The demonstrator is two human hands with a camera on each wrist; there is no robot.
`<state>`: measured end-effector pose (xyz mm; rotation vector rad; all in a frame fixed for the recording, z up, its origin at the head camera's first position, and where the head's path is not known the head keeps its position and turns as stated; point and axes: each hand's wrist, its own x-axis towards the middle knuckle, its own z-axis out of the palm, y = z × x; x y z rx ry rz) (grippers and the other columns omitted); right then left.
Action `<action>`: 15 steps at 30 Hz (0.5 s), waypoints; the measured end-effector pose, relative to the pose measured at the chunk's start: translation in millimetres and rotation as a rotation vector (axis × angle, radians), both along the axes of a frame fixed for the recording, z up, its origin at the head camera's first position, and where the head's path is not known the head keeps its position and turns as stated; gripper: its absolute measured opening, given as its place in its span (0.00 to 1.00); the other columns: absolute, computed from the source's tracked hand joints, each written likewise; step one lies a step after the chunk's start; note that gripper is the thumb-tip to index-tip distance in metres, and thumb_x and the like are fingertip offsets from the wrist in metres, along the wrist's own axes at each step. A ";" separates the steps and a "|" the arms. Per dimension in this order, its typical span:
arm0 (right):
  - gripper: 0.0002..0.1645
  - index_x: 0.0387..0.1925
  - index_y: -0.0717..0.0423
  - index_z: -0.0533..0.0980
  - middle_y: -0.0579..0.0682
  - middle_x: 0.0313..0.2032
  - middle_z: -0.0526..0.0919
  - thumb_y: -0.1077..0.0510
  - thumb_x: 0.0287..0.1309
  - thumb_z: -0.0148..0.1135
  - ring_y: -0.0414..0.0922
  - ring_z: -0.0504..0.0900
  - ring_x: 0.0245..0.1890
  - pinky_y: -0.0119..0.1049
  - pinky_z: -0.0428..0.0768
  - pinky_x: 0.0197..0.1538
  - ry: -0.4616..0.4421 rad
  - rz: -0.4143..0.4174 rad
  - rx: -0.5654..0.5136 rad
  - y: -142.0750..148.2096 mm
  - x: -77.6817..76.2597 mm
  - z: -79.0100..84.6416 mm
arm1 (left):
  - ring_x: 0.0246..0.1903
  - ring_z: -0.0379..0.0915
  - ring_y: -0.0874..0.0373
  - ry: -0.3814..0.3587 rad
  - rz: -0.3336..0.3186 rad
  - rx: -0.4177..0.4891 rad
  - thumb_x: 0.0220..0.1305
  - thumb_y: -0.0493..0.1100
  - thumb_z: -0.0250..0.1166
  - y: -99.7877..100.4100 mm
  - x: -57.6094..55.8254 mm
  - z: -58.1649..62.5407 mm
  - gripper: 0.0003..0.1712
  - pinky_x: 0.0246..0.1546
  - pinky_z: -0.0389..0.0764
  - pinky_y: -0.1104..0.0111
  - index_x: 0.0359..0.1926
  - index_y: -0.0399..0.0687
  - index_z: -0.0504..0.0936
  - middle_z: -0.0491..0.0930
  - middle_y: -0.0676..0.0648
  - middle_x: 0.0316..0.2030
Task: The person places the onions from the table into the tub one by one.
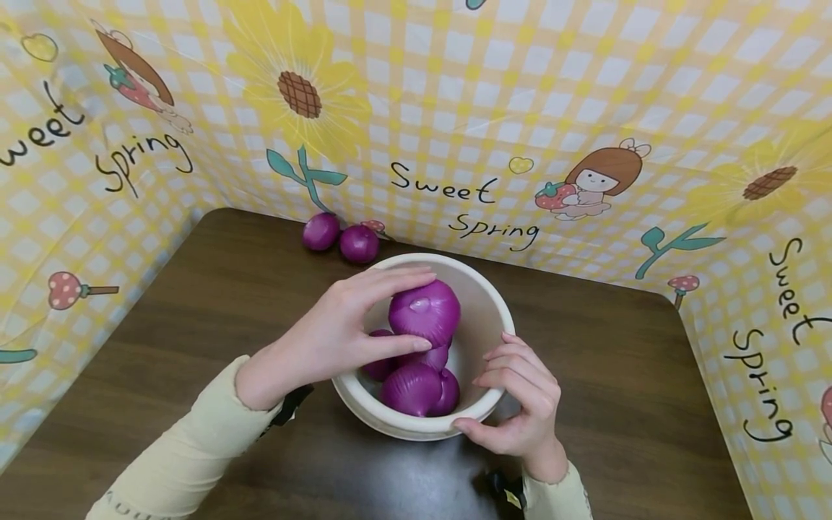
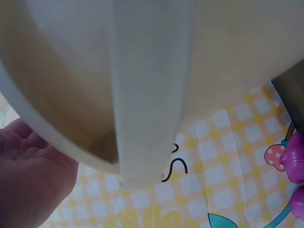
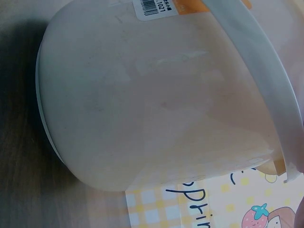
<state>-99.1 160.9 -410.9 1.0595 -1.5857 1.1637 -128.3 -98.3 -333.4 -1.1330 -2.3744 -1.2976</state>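
Nearest in the head view, pale sleeves (image 1: 195, 440) are seen; a purple onion (image 1: 425, 307) is gripped by the left hand (image 1: 334, 328) above other onions (image 1: 411, 390) in the white bucket (image 1: 502, 300), whose rim is gripped by the right hand (image 1: 523, 386). The dark table (image 1: 604, 383) is bordered by checked cloth (image 1: 416, 123). In the left wrist view, the held onion cannot be seen. In the right wrist view, a barcode label (image 3: 152, 6) is cut off.
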 end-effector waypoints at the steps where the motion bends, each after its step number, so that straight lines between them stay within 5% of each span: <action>1: 0.28 0.20 0.61 0.79 0.53 0.21 0.80 0.41 0.49 0.78 0.54 0.78 0.26 0.50 0.77 0.60 0.000 0.000 0.000 0.0 0.0 0.1 | 0.64 0.70 0.58 -0.001 -0.002 -0.007 0.53 0.47 0.82 0.9 0.5 -0.2 0.42 0.61 0.75 0.63 0.68 0.45 0.77 0.75 0.51 0.65; 15: 0.28 0.20 0.61 0.79 0.54 0.22 0.80 0.41 0.50 0.78 0.55 0.78 0.26 0.49 0.76 0.60 0.010 0.009 0.002 -0.7 0.4 2.0 | 0.68 0.64 0.60 -0.031 -0.081 -0.082 0.58 0.54 0.78 9.0 4.6 -5.4 0.46 0.68 0.66 0.63 0.73 0.46 0.70 0.70 0.52 0.69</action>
